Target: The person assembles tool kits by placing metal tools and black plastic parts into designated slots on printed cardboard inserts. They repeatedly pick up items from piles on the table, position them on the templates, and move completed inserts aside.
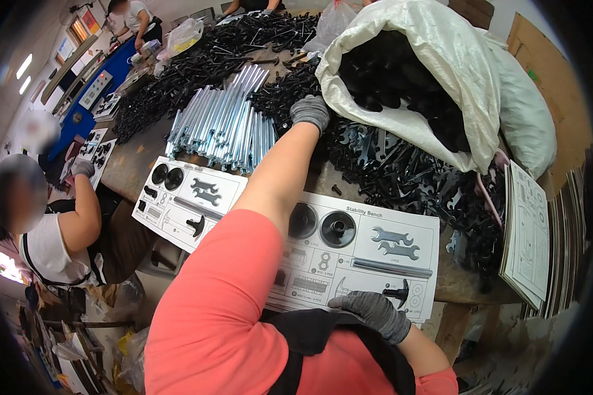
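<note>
While the left hand [310, 112] reaches among black parts [278, 99], grip hidden, the right hand [374, 315] overlaps the card [416, 227], grip unclear; picking singly should prevent tangles.

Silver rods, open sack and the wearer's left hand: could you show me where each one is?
Silver rods [223, 126]: head view, middle of the pile.
Open sack [476, 76]: head view, outer wall beside the mouth.
Left hand [311, 112]: head view, its gloved back.

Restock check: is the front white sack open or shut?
Open: the white sack has its mouth gaping wide, with black parts visible inside.
</note>
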Action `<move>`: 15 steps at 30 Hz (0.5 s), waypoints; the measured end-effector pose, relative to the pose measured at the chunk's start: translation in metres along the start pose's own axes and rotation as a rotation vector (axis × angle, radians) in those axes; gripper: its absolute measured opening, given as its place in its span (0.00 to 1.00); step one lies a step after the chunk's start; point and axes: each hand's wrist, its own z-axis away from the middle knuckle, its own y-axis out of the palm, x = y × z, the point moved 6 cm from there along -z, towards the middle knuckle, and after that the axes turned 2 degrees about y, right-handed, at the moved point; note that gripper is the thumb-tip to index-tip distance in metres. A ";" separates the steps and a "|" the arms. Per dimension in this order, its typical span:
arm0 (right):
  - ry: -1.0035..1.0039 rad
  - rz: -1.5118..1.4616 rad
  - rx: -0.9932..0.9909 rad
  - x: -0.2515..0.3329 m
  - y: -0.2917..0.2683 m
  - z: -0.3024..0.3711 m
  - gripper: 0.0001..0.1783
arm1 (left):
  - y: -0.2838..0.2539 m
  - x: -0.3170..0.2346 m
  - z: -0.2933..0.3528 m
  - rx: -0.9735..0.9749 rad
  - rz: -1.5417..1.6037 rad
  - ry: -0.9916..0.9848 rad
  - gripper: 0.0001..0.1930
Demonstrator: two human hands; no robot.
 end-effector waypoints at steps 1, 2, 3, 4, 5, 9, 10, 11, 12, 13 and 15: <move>0.000 0.008 -0.002 0.001 -0.001 -0.001 0.12 | -0.007 -0.006 0.009 0.041 -0.029 0.006 0.17; 0.016 0.003 -0.004 0.002 -0.002 -0.001 0.13 | -0.015 -0.010 0.019 0.080 -0.057 0.009 0.16; 0.028 0.000 0.001 0.006 -0.004 -0.001 0.13 | -0.025 -0.008 0.031 0.075 -0.043 0.002 0.18; 0.035 -0.002 0.012 0.010 -0.005 -0.002 0.13 | -0.024 0.004 0.035 0.023 -0.020 0.011 0.18; 0.050 -0.032 -0.010 0.012 -0.009 -0.003 0.13 | -0.023 0.017 0.040 -0.029 0.002 0.018 0.18; 0.189 -0.202 -0.090 -0.001 -0.022 -0.005 0.18 | -0.062 0.026 0.113 0.025 0.213 0.150 0.20; 0.271 -0.345 -0.089 -0.012 -0.021 -0.005 0.20 | -0.063 0.027 0.133 0.025 0.318 0.294 0.20; 0.249 -0.451 -0.125 -0.011 -0.029 -0.015 0.25 | -0.066 0.026 0.154 0.023 0.424 0.438 0.20; 0.227 -0.559 -0.157 -0.009 -0.036 -0.026 0.29 | -0.070 0.020 0.179 0.049 0.458 0.573 0.19; 0.355 -0.861 -0.170 -0.009 -0.036 -0.039 0.32 | -0.078 0.013 0.206 0.076 0.495 0.707 0.18; 0.302 -1.073 -0.328 -0.012 -0.035 -0.061 0.38 | -0.090 -0.012 0.256 0.262 0.277 0.798 0.15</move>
